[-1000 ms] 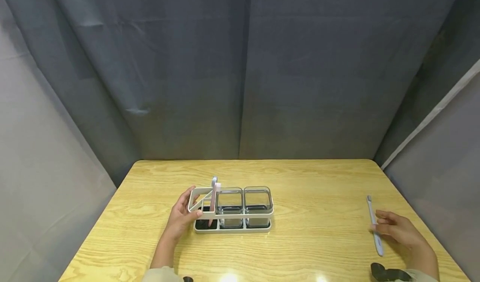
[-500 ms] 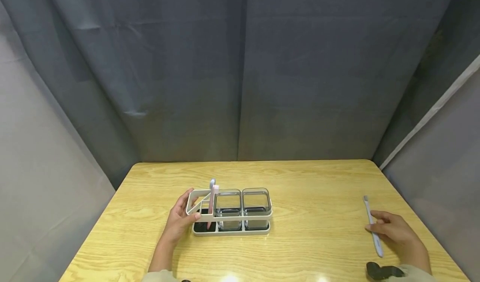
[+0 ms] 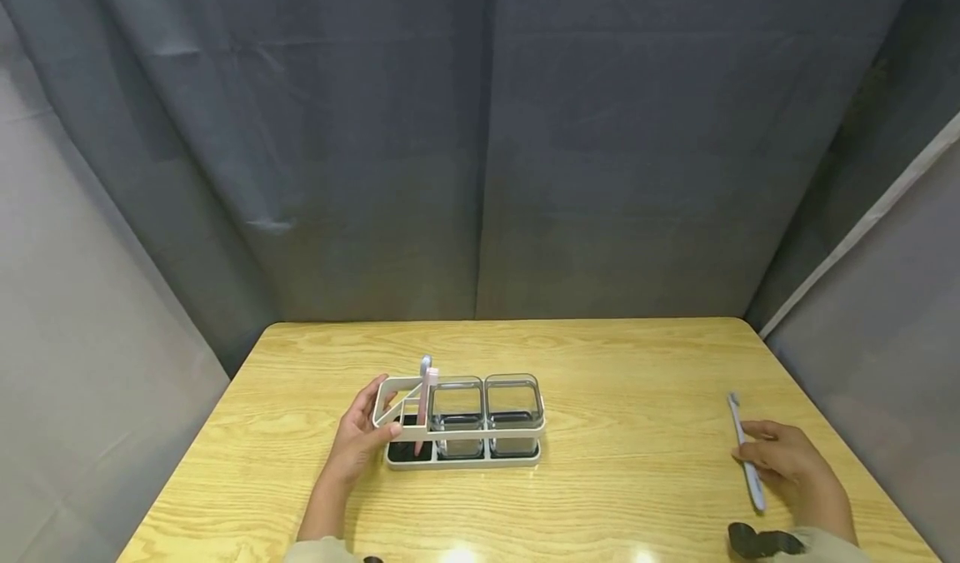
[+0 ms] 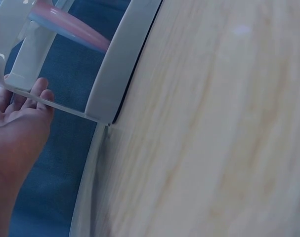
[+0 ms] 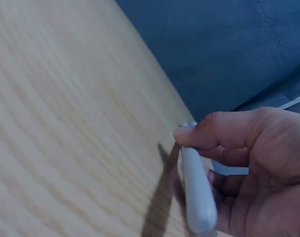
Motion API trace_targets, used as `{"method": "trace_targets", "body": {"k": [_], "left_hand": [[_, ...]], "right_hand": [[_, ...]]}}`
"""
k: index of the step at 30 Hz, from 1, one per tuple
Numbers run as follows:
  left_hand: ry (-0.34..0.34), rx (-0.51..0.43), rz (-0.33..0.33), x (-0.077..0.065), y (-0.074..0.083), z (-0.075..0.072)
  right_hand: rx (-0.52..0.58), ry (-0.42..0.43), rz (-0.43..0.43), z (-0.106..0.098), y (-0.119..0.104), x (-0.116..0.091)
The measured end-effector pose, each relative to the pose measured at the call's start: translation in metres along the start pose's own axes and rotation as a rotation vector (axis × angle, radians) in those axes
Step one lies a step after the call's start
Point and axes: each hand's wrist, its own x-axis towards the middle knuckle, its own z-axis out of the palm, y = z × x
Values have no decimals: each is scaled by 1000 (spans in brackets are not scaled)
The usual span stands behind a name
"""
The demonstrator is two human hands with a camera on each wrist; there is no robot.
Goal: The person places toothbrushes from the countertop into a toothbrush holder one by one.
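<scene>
A white two-level toothbrush holder (image 3: pixel 480 463) stands at the table's left-centre. Two clear square cups, a left one (image 3: pixel 457 396) and a right one (image 3: pixel 513 392), sit in it. A pink toothbrush (image 3: pixel 422 413) leans in a slot on its left side, and a pale blue brush head (image 3: pixel 426 366) shows behind it. My left hand (image 3: pixel 358 442) holds the holder's left end, thumb over the front of the upper frame. Over at the right, my right hand (image 3: pixel 793 467) pinches a pale blue toothbrush (image 3: pixel 753 484); in the right wrist view the thumb lies on its handle (image 5: pixel 199 197).
The wooden table (image 3: pixel 615 413) runs between the two hands. Dark grey curtains (image 3: pixel 375 146) hang behind its far edge, with lighter cloth (image 3: pixel 885 338) beside the right edge. Black straps (image 3: pixel 761 540) show at the right wrist.
My right hand has moved slightly left at the toothbrush, which stays nearly in place. The left hand keeps its hold on the holder. The whole head view has shifted a little.
</scene>
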Motion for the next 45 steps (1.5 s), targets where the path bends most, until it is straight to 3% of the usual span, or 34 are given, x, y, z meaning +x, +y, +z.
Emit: {"method": "trace_targets", "body": {"k": [7, 13, 23, 30, 34, 41, 45], "left_hand": [[9, 5, -10, -1, 1, 1], [-6, -10, 18, 0, 2, 1], [7, -4, -1, 0, 1, 0], [6, -1, 1, 0, 1, 0], [9, -1, -7, -1, 0, 0], [5, 2, -6, 0, 0, 0], [4, -1, -4, 1, 0, 2]], "right_hand": [[86, 39, 22, 2, -1, -7], [79, 62, 25, 3, 2, -7], [114, 51, 8, 4, 1, -13], [327, -16, 7, 8, 1, -15], [377, -7, 4, 10, -4, -19], [311, 37, -73, 15, -18, -25], [391, 32, -139, 20, -27, -32]]}}
